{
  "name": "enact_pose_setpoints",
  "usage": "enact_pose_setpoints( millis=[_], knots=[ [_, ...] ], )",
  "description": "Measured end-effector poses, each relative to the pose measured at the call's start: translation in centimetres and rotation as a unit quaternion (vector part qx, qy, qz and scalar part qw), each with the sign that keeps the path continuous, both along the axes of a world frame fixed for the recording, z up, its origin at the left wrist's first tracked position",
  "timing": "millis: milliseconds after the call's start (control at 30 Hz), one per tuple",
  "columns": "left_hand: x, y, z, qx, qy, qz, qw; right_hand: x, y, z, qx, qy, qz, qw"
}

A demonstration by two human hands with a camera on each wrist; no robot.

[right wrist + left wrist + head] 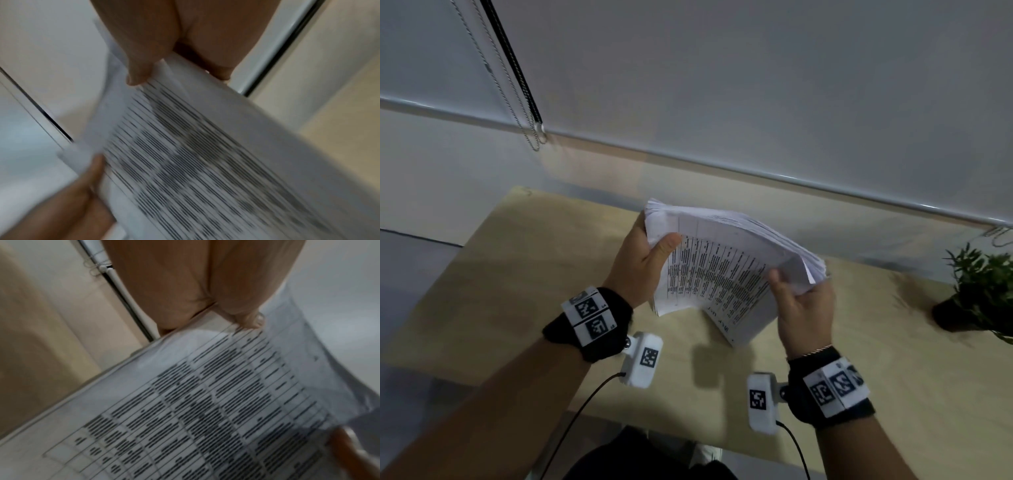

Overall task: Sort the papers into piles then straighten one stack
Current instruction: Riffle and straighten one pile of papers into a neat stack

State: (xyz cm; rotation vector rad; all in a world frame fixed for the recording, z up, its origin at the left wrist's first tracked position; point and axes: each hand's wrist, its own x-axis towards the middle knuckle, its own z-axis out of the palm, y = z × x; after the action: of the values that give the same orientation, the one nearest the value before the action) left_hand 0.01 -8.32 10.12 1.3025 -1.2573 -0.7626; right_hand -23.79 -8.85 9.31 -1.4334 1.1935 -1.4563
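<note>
A thick stack of printed papers (722, 270) is held up in the air above the light wooden table (517, 274), its top sheet covered in a table of dark text. My left hand (650, 253) grips the stack's left end, thumb on the top sheet and fingers behind. My right hand (794, 298) grips the right end, thumb on top near a bent corner. The left wrist view shows the printed sheet (205, 402) close up with my left thumb (251, 321) on it. The right wrist view shows the stack (195, 154) with my right thumb (137, 76) at its edge; both are blurred.
A potted green plant (983, 291) stands on the table at the far right. A roller blind with a bead chain (517, 113) hangs behind the table. The table's front edge runs near my wrists.
</note>
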Motion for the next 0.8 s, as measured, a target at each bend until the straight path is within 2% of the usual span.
enact_pose_setpoints(
  millis=[67,133,233,267,333,400,433,500,533,633,667,700,767,800],
  knots=[
    [-0.3,-0.2,-0.4,0.022,0.013,0.006,1.000,0.3,0.1,-1.5,0.030,0.066,-0.012,0.997],
    [-0.2,-0.4,0.1,0.032,0.015,0.007,0.999,0.5,-0.2,-1.5,0.022,0.109,-0.035,0.993],
    [1.2,-0.5,1.6,0.045,-0.024,0.042,0.998,0.2,-1.3,1.1,-0.056,0.220,-0.052,0.972],
    [1.5,-0.4,2.2,0.022,-0.070,0.076,0.994,0.1,-1.7,2.1,-0.090,0.278,-0.048,0.955],
    [1.9,-0.2,3.9,-0.052,-0.219,0.104,0.969,0.5,-2.2,3.6,-0.131,0.389,-0.016,0.912],
    [1.5,-0.4,5.7,-0.091,-0.339,0.051,0.935,2.0,-2.3,4.4,-0.149,0.439,0.011,0.886],
    [1.2,-0.6,6.0,-0.089,-0.347,0.003,0.933,2.8,-2.4,4.8,-0.159,0.443,0.022,0.882],
    [0.6,-0.8,5.7,-0.052,-0.296,-0.058,0.952,3.7,-2.4,4.7,-0.163,0.418,0.036,0.893],
    [0.9,-0.9,5.1,-0.022,-0.260,-0.047,0.964,3.4,-2.5,4.0,-0.153,0.409,0.017,0.900],
    [3.5,-0.5,2.8,0.037,-0.191,0.036,0.980,-0.2,-2.5,0.0,-0.028,0.396,-0.190,0.898],
    [4.7,-0.3,1.9,0.046,-0.155,0.036,0.986,-1.6,-2.3,-1.4,0.011,0.352,-0.230,0.907],
    [5.7,0.0,1.1,0.059,-0.117,0.028,0.991,-2.8,-2.2,-2.7,0.056,0.278,-0.231,0.931],
    [7.0,0.5,-0.5,0.093,-0.039,0.020,0.995,-4.1,-2.1,-3.7,0.162,0.073,-0.146,0.973],
    [7.1,0.5,-1.3,0.106,-0.007,0.024,0.994,-4.4,-2.2,-3.8,0.204,-0.005,-0.083,0.975]
  ],
)
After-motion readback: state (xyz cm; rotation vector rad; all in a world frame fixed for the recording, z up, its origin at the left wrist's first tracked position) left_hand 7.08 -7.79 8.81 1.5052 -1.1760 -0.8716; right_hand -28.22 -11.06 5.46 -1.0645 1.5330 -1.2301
